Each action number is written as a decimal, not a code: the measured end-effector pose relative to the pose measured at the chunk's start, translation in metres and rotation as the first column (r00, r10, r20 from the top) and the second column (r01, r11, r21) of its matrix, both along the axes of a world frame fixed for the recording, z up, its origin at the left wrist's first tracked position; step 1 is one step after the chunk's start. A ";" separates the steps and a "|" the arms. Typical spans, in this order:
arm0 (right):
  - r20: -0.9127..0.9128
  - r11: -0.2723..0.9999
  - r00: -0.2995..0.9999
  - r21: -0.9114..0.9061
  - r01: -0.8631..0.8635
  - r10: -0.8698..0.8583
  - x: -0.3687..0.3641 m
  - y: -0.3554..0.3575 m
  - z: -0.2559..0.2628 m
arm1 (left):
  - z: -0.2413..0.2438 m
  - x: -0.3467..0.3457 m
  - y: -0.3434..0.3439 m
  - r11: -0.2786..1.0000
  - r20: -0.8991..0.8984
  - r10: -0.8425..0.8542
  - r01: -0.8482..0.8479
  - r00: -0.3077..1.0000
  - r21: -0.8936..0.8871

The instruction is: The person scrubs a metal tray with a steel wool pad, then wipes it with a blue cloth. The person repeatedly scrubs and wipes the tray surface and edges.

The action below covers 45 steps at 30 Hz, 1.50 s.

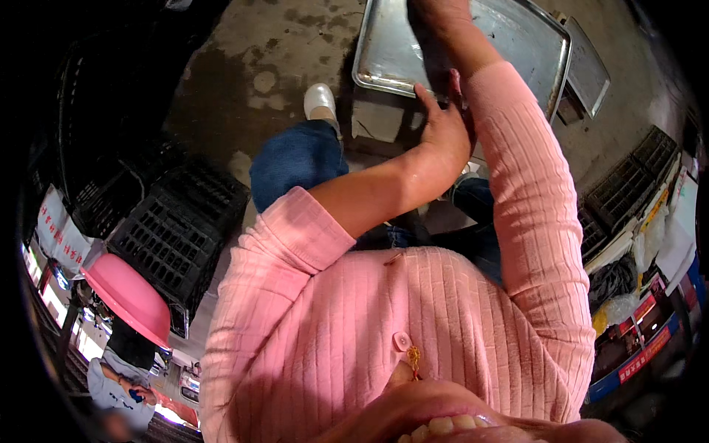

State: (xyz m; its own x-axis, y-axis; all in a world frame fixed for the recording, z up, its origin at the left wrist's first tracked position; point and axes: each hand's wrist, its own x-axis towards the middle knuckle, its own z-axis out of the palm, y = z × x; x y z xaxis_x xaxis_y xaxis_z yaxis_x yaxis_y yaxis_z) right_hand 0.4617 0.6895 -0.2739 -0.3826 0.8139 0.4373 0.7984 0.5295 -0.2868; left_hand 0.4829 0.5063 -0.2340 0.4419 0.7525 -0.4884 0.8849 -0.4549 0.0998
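A shallow metal tray (388,69) with a raised rim lies before me at the top of the view, on a pale box-like support (376,116). My left hand (448,124) is at the tray's near edge, beneath my other forearm, with its thumb and a finger spread apart; whether it touches the rim is unclear. My right hand (443,11) reaches over the tray and is cut off by the top edge of the picture. Its fingers are hidden, and so is anything in them.
Another metal tray (590,69) leans at the right. Black plastic crates (171,232) stand at the left beside a pink plastic basin (130,293); more crates (631,177) are at the right. A person (124,382) is at the lower left. The concrete floor (266,55) has wet patches.
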 end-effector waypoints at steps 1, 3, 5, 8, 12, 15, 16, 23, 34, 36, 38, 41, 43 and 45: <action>0.036 1.000 0.999 -0.009 -0.011 0.012 -0.009 -0.001 0.001 | 0.001 0.001 0.002 1.000 0.014 0.019 -0.019 1.000 0.003; 0.078 0.999 0.996 -0.027 -0.034 0.036 -0.004 0.002 0.006 | 0.001 0.001 0.001 1.000 0.003 0.015 -0.015 1.000 0.027; 0.087 0.997 0.994 -0.044 -0.066 0.069 0.014 0.003 0.017 | 0.001 -0.003 -0.006 0.981 0.039 0.016 -0.023 0.999 0.190; 0.058 0.998 0.998 -0.057 0.017 -0.014 0.053 -0.002 0.012 | 0.002 -0.009 -0.005 0.983 0.074 0.086 -0.097 0.994 0.153; 0.024 0.997 0.997 -0.025 0.067 -0.067 0.139 -0.003 0.004 | 0.007 -0.007 -0.004 0.987 0.083 0.057 -0.068 0.995 0.143; 0.028 0.986 0.989 -0.079 0.146 -0.144 0.126 -0.006 0.007 | 0.000 -0.002 -0.004 0.982 0.105 0.090 -0.106 0.990 0.154; -0.090 0.993 0.989 0.002 0.116 -0.115 0.111 -0.004 -0.002 | -0.003 0.001 -0.003 0.982 0.121 0.082 -0.101 0.989 0.160; 0.110 1.000 0.994 0.025 0.010 -0.013 -0.001 -0.007 -0.003 | -0.006 0.003 0.013 0.954 -0.101 0.080 -0.105 0.992 -0.281; 0.452 0.921 0.816 0.030 0.389 -0.360 0.212 -0.017 0.025 | -0.004 -0.004 -0.002 0.989 0.072 0.030 -0.040 0.997 0.144; 0.488 0.932 0.802 0.070 0.356 -0.343 0.223 -0.035 0.032 | -0.003 0.000 -0.002 0.987 0.074 0.036 -0.048 0.997 0.155; 0.546 0.924 0.767 0.033 0.380 -0.336 0.217 -0.057 0.035 | -0.008 0.000 -0.004 0.978 0.071 0.063 -0.076 0.995 0.194; 0.601 0.924 0.737 0.008 0.382 -0.309 0.214 -0.097 0.040 | -0.010 0.000 -0.004 0.971 0.078 0.070 -0.086 0.995 0.222; 0.604 0.938 0.744 0.012 0.347 -0.284 0.220 -0.117 0.036 | -0.007 -0.002 -0.005 0.971 0.068 0.068 -0.082 0.995 0.224; 0.584 0.958 0.766 0.076 0.275 -0.266 0.229 -0.107 0.026 | -0.003 -0.002 -0.005 0.974 0.063 0.067 -0.079 0.996 0.214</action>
State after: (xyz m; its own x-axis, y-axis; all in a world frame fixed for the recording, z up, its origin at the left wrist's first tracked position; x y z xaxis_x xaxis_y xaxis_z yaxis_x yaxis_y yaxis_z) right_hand 0.6909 0.5828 -0.2478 -0.3234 0.9266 0.1917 0.9240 0.2655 0.2753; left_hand 0.4811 0.5016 -0.2372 0.4033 0.8689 -0.2871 0.9125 -0.4052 0.0554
